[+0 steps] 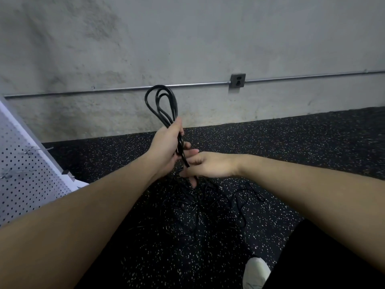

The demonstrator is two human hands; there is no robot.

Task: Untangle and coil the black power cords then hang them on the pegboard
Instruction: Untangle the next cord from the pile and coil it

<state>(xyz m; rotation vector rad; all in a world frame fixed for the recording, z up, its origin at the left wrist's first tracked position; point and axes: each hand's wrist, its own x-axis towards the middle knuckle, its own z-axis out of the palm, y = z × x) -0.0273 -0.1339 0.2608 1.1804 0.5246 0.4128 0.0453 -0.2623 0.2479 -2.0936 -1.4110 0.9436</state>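
The left hand [166, 146] held a coiled black power cord [161, 105] upright in front of the concrete wall [187, 38], its fingers [190, 152] wrapped round the gathered strands at the coil's lower part while several loops stood up above the fist, reaching as high as the metal conduit [104, 91] that ran along the wall. A grey wall outlet [238, 80] sat on that conduit, to the right of the loops and well apart from them. Just below the left hand, the right hand [210, 165] met the same cord, its fingers [192, 180] curled and pinching the strand where it left the bottom of the bundle; the two hands were touching or very nearly so. Below both hands, a tangle of black cords [208, 203] lay loose on the dark speckled floor [291, 147], hard to trace against it, with one strand curling out to the right. The white pegboard [27, 184] leaned in on the left of the hands, well apart from the held coil, with metal hooks [31, 150] sticking out of it and no cord on the part that showed. Near the bottom edge, right of the tangle, a white shoe [257, 272] rested on the floor beside a dark trouser leg [325, 257].
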